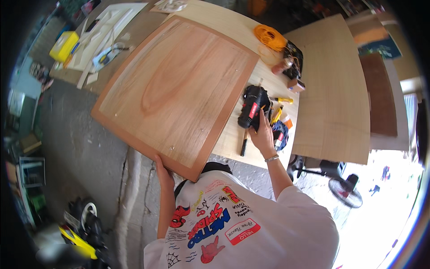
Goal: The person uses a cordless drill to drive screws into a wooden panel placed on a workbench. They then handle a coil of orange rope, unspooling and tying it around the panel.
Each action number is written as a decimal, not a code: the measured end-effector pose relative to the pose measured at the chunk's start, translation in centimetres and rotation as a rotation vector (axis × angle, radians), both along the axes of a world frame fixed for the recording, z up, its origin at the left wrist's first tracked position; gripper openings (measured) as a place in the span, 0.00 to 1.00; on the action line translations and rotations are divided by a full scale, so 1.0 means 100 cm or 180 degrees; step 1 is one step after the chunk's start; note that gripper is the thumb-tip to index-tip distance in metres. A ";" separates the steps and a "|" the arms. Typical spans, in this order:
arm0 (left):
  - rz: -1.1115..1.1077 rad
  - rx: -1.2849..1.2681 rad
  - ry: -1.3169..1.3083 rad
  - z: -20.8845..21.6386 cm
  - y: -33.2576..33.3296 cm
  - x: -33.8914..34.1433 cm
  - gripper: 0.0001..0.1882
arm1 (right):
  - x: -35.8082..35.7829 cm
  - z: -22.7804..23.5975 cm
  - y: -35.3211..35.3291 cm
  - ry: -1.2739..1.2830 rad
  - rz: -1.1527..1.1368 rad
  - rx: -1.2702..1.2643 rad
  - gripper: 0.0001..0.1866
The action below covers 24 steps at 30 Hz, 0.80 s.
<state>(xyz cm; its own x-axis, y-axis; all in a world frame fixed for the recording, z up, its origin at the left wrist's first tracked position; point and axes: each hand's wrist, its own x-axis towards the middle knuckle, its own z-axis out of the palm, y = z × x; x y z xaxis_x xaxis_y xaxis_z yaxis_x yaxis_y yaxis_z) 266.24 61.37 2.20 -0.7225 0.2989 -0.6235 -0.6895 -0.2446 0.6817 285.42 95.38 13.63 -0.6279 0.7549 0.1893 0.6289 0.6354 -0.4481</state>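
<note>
A large wooden panel with a darker brown border lies tilted across the worktable, its near corner reaching my body. My left hand grips the panel's near edge, with the fingers partly hidden beneath it. Just right of the panel is a black power tool with a red label; its exact kind is unclear. My right hand is closed around the tool's near right side, the fingers partly hidden. A dark stick-like tool lies below it. Beside that hand are a yellow-handled tool and another dark tool with a red label.
An orange coiled hose, a bottle and a small box sit on the worktable. A large board stands to the right, near a fan. Scraps and a yellow box lie far left; a motorcycle is lower left.
</note>
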 end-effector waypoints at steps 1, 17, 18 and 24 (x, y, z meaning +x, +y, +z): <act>-0.0075 0.0013 0.0003 -0.001 -0.003 0.000 0.42 | 0.014 -0.008 -0.003 -0.0131 -0.0347 -0.0178 0.43; 0.0124 -0.0098 -0.0046 0.005 -0.013 -0.032 0.33 | 0.065 -0.085 0.024 -0.1440 -0.1393 0.0019 0.34; 0.0233 -0.0158 0.0018 0.007 -0.014 -0.034 0.32 | 0.051 -0.071 0.030 -0.1318 -0.1334 0.0065 0.33; 0.0825 -0.0837 0.0296 0.008 -0.004 -0.053 0.32 | -0.119 -0.020 0.184 0.0539 -0.0043 -0.0005 0.26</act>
